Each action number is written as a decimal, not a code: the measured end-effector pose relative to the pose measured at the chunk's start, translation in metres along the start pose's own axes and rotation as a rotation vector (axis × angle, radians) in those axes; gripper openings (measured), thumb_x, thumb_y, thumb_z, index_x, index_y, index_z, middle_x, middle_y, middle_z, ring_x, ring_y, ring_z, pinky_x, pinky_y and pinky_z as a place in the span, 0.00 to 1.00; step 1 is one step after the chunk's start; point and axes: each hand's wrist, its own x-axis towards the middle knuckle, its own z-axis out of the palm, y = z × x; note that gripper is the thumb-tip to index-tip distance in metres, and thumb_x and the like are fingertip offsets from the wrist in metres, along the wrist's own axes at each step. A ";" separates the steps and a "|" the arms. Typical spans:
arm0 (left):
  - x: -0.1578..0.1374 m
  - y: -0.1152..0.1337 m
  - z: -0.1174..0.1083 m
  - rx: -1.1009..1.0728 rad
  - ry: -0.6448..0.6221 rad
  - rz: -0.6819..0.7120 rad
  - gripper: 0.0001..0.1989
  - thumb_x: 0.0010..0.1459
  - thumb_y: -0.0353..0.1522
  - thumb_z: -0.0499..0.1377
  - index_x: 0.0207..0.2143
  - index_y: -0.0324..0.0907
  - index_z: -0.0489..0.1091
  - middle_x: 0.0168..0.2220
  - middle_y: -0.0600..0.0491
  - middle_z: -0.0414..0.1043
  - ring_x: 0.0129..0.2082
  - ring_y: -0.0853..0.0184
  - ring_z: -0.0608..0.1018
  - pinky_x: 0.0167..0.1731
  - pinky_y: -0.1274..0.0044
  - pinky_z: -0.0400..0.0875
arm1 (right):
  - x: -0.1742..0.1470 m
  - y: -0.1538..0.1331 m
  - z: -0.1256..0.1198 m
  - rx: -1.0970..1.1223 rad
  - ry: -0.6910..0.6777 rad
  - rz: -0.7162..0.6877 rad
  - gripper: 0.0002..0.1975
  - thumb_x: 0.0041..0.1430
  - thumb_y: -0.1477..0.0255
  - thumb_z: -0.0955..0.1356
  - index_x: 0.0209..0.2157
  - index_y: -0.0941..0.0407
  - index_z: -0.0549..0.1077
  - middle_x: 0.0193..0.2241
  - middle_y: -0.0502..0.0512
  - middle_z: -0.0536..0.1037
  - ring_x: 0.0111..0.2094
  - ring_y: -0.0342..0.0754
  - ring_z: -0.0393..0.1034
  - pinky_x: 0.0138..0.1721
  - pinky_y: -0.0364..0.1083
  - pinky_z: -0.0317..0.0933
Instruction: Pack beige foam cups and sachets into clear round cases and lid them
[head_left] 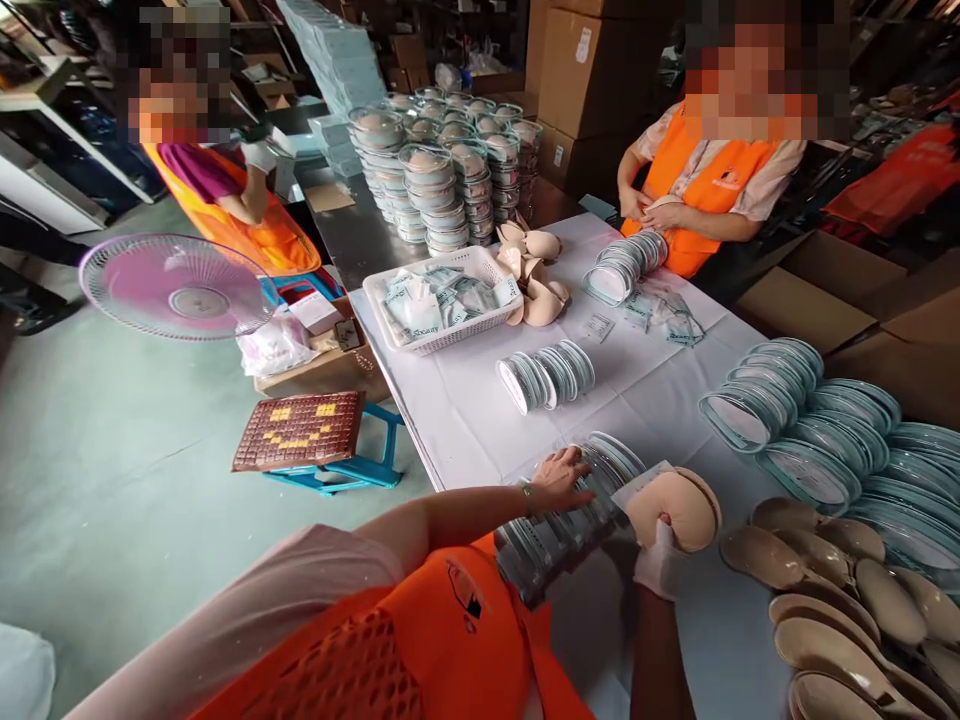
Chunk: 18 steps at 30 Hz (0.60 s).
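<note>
My right hand (658,562), in a white glove with bare fingertips, grips a pair of beige bra cups (671,508) with the thumb on top. A flat whitish packet (637,484) sticks out at the left of the cups; whether my fingers hold it too, I cannot tell. My left hand (561,482) lies with fingers stretched over a row of round clear plastic cases (551,535) standing on edge near my body. To the right of my gloved hand are piles of loose beige bra cups (832,640).
More case rows (795,430) stand at the right and a short row (546,376) mid-table. A white basket (442,300) holds packets beside loose cups (536,275). Filled cases (450,160) are stacked behind. One co-worker (705,190) handles a cup; another (225,200) is far left, near a fan (180,290).
</note>
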 end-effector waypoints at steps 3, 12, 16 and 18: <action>0.004 0.004 0.002 0.045 -0.018 -0.026 0.29 0.63 0.47 0.62 0.61 0.42 0.71 0.63 0.39 0.63 0.61 0.46 0.69 0.61 0.58 0.68 | -0.012 0.010 0.002 -0.113 -0.006 -0.046 0.35 0.43 0.55 0.67 0.48 0.66 0.77 0.44 0.78 0.80 0.54 0.78 0.71 0.53 0.69 0.67; 0.015 0.001 -0.005 -0.001 -0.062 -0.011 0.21 0.54 0.47 0.70 0.41 0.41 0.79 0.55 0.41 0.64 0.59 0.45 0.67 0.58 0.57 0.69 | 0.000 -0.014 -0.007 -0.055 0.028 -0.002 0.36 0.52 0.50 0.62 0.47 0.66 0.79 0.39 0.76 0.82 0.44 0.70 0.76 0.45 0.63 0.70; 0.016 -0.005 -0.012 -0.050 -0.106 0.019 0.18 0.53 0.43 0.72 0.39 0.39 0.79 0.53 0.44 0.66 0.56 0.49 0.70 0.56 0.61 0.72 | 0.006 -0.043 0.006 0.007 -0.109 -0.092 0.32 0.53 0.48 0.64 0.42 0.61 0.82 0.38 0.68 0.84 0.39 0.61 0.79 0.43 0.53 0.72; 0.011 -0.008 -0.015 -0.058 -0.106 0.025 0.21 0.55 0.39 0.72 0.47 0.36 0.77 0.55 0.42 0.65 0.51 0.54 0.72 0.52 0.68 0.75 | -0.002 -0.043 0.006 -0.080 -0.257 -0.191 0.29 0.51 0.49 0.66 0.38 0.58 0.84 0.32 0.64 0.84 0.34 0.59 0.79 0.43 0.54 0.70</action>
